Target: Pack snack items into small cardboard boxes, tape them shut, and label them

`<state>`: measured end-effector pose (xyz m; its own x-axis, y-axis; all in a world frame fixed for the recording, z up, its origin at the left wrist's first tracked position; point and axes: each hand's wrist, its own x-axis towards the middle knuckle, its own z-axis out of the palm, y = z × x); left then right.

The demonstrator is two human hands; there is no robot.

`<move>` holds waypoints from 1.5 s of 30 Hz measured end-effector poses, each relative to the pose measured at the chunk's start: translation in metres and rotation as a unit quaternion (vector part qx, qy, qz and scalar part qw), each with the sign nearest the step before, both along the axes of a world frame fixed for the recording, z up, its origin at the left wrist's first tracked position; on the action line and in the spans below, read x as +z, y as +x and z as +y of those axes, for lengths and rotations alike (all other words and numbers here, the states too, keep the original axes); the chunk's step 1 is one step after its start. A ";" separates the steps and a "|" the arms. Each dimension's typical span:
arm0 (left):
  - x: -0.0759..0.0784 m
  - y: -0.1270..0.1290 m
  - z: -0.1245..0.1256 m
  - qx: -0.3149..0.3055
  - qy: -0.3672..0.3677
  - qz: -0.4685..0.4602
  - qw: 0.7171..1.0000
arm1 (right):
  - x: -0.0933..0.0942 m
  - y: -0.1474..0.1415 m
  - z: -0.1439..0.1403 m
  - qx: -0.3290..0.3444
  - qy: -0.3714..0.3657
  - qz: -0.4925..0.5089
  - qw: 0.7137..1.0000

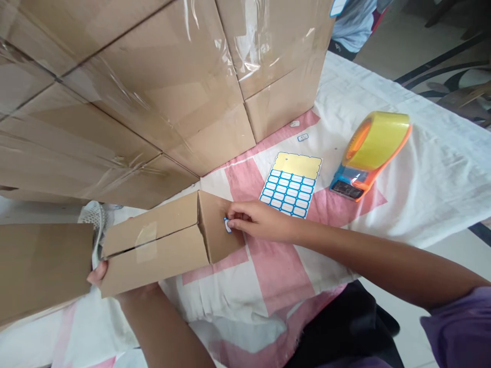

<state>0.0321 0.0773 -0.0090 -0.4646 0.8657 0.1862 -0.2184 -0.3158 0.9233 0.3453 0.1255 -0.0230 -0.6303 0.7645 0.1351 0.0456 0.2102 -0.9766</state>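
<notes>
A small brown cardboard box [164, 240], taped along its top seam, lies on the white and pink cloth [276, 266]. My left hand [100, 273] grips the box's near left end, mostly hidden beneath it. My right hand [258, 221] presses a small blue-edged white sticker [227, 225] against the box's right end face with its fingertips. A sticker sheet [292, 184] with a yellow header and rows of blue-edged labels lies just beyond my right hand.
A tall stack of taped cardboard boxes [153, 87] fills the back left. Another box [42, 266] sits at the left edge. A yellow tape roll in an orange and blue dispenser [368, 153] rests at right. Two loose stickers [302, 137] lie by the stack.
</notes>
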 end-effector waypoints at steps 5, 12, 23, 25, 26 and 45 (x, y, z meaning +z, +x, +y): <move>-0.005 -0.006 0.000 0.005 0.012 -0.005 1.000 | 0.002 -0.002 -0.006 -0.053 -0.048 0.018 0.997; -0.007 -0.011 0.000 -0.006 0.026 -0.017 0.999 | 0.005 0.000 -0.017 0.017 -0.048 0.019 0.999; -0.006 -0.007 0.000 -0.017 0.025 -0.033 0.999 | -0.003 0.005 -0.012 -0.081 0.057 0.025 0.995; -0.006 -0.007 -0.001 -0.018 0.017 -0.035 0.999 | -0.005 0.003 -0.011 -0.081 0.059 0.049 0.994; -0.005 -0.007 -0.002 -0.020 0.012 -0.038 0.999 | -0.005 0.002 -0.011 -0.076 0.049 0.063 0.994; -0.009 -0.017 -0.003 0.032 -0.062 -0.055 0.996 | -0.004 -0.002 -0.011 -0.061 -0.033 0.074 0.995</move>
